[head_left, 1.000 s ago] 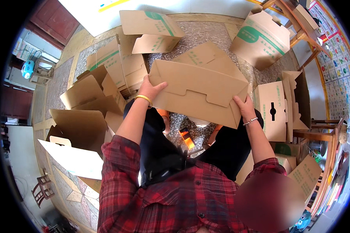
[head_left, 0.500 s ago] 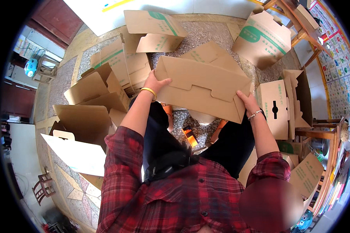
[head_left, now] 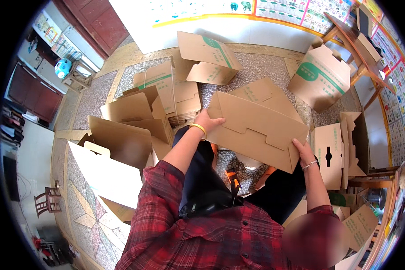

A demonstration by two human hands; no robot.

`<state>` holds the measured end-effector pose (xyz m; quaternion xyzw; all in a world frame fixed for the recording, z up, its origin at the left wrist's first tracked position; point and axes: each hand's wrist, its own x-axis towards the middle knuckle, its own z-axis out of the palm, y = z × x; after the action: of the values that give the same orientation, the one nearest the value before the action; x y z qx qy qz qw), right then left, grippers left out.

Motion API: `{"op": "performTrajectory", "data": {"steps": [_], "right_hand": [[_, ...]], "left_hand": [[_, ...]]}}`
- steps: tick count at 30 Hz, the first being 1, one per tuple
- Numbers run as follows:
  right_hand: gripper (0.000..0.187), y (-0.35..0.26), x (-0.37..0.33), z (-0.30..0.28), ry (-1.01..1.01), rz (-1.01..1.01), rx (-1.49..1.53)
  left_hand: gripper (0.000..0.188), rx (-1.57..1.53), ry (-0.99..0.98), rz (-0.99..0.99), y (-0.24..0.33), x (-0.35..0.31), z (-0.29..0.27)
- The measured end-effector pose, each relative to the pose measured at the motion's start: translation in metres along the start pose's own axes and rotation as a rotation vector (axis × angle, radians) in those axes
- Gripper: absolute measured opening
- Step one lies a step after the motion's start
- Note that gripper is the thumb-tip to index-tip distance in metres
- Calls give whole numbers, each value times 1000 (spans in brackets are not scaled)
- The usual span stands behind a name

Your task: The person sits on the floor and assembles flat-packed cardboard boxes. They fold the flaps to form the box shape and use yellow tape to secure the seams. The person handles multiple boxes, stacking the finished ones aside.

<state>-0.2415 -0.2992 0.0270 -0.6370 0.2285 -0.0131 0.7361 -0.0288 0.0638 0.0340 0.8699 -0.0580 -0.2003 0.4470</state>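
Note:
A brown cardboard box (head_left: 256,128) is held above my lap, its interlocked bottom flaps facing me. My left hand (head_left: 208,122) grips its left end, thumb lying on the bottom panel and fingers hidden behind. At the right end, my right hand (head_left: 305,153) has its thumb on the edge; its other fingers are mostly out of sight. Just beyond the held box lies another piece of cardboard (head_left: 267,94) with green print. Between my feet is an orange-and-black object (head_left: 233,178), its kind unclear.
Open cartons (head_left: 135,112) stand to my left, beside a strapped stack of flat cardboard (head_left: 184,104). One carton (head_left: 207,60) sits ahead, another (head_left: 321,76) at far right. To my right are a carton with a black slot (head_left: 327,155) and a wooden table (head_left: 360,58).
The view has shifted, so the surroundings sit lower and farther right, with more of the far wall showing. Both hands keep their hold on the box.

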Motion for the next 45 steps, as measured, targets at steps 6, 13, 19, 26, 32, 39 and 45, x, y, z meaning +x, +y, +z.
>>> {"op": "performTrajectory", "data": {"steps": [6, 13, 19, 26, 32, 39, 45], "right_hand": [[56, -18, -10, -3, 15, -63, -13], [52, -42, -16, 4, 89, -224, -76], [52, -49, -6, 24, 28, -326, -72], [50, -85, 21, 97, -23, -445, -71], [49, -115, 54, 175, -143, -529, -115], [46, -125, 56, 260, -282, -625, -62], [41, -150, 12, 318, -386, -766, -26]], "left_hand": [[73, 41, 98, 96, 43, -32, -17], [78, 0, 199, 212, 61, -48, -34], [88, 33, 327, 245, 70, -62, -68], [99, 89, 427, 234, 81, -71, -147], [106, 75, 628, 279, 63, -85, -222], [101, 89, 755, 343, 53, -155, -301], [96, 230, 897, 367, 43, -245, -345]]}}
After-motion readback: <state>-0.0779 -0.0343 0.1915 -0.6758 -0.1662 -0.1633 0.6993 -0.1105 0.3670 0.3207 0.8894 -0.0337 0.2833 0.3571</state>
